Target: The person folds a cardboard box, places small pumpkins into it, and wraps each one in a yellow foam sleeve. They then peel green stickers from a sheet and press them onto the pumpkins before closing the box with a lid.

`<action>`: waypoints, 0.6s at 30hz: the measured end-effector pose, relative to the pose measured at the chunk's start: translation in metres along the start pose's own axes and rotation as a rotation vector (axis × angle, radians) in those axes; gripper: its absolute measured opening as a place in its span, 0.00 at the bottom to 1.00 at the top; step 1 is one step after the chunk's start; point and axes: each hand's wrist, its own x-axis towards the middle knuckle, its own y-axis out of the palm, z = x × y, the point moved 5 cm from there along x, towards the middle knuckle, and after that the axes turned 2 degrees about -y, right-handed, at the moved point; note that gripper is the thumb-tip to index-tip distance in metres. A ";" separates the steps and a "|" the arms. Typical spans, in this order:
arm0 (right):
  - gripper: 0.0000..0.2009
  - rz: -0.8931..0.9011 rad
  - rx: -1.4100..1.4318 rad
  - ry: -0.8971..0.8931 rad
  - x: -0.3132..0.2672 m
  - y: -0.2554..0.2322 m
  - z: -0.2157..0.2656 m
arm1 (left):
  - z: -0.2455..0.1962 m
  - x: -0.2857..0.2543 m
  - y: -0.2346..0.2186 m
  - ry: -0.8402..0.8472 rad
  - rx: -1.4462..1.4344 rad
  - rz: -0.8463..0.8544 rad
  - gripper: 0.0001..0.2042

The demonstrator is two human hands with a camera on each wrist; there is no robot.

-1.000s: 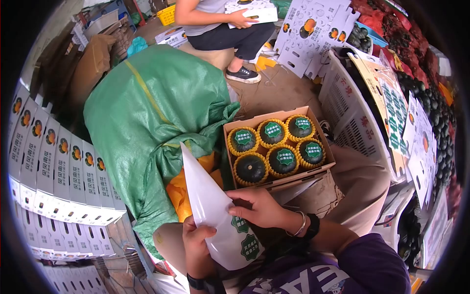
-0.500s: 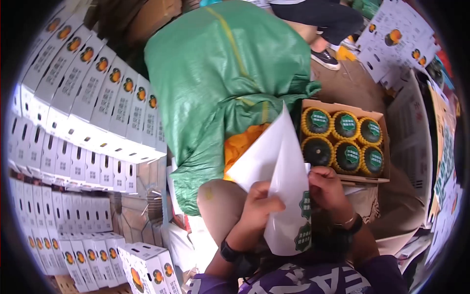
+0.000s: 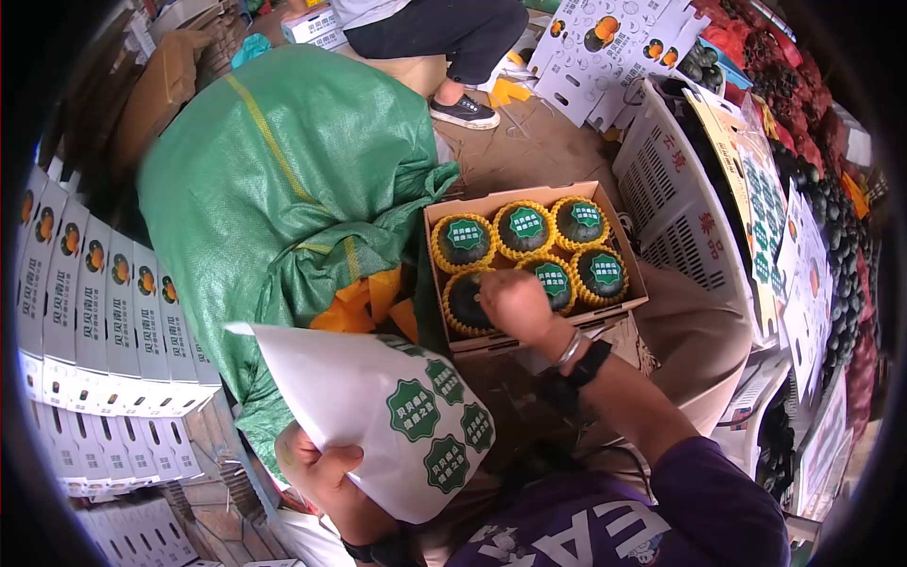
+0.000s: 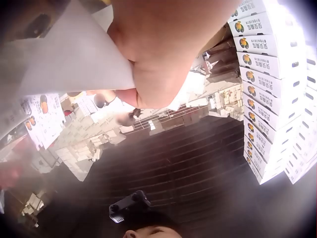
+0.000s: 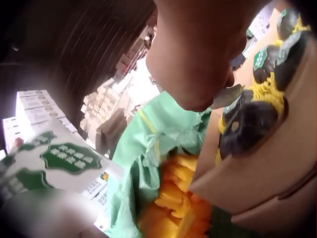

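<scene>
My left hand (image 3: 319,472) grips a white sheet of green stickers (image 3: 326,373), thumb on top, its upper corner bent over. My right hand (image 3: 520,304) reaches over the near-left corner of an open cardboard box (image 3: 616,309). Between its fingertips, a sticker (image 5: 227,97) shows in the right wrist view, close beside a dark green pumpkin (image 5: 247,130) with a bare top. Several small pumpkins sit in two rows in the box, each in a yellow foam net. The others visible carry a green sticker, such as the far-right pumpkin (image 3: 583,219).
A large green woven sack (image 3: 283,161) bulges left of the box, with orange foam nets (image 3: 364,302) at its mouth. White printed cartons (image 3: 94,293) stand stacked at the left. A white plastic crate (image 3: 675,217) is at the right. Another person (image 3: 435,42) sits beyond.
My right hand has left the sheet and moved over the bare-topped pumpkin, now with a sticker in its fingers. The sheet has swung left in my left hand. The head view turned left, then back.
</scene>
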 end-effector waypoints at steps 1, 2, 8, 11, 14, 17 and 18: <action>0.03 0.125 -0.012 0.035 -0.006 0.016 0.000 | -0.002 0.000 0.000 0.010 0.008 -0.004 0.15; 0.03 0.127 -0.008 0.033 -0.013 0.023 0.002 | -0.002 -0.001 0.001 -0.012 -0.046 -0.004 0.15; 0.07 0.157 -0.011 -0.113 -0.025 0.028 0.008 | -0.003 -0.002 -0.002 -0.027 -0.124 -0.015 0.15; 0.11 0.352 0.164 -0.029 -0.019 0.043 -0.004 | 0.018 -0.004 -0.058 -0.028 -0.161 -0.275 0.29; 0.24 0.265 0.045 -0.110 -0.018 0.059 -0.015 | -0.019 0.010 -0.143 0.072 -0.021 -0.281 0.37; 0.23 0.277 -0.017 -0.061 -0.020 0.059 -0.010 | -0.048 0.014 -0.150 0.205 0.015 -0.263 0.31; 0.24 0.346 -0.053 -0.155 -0.022 0.059 -0.002 | -0.056 0.010 -0.129 0.282 0.236 -0.306 0.30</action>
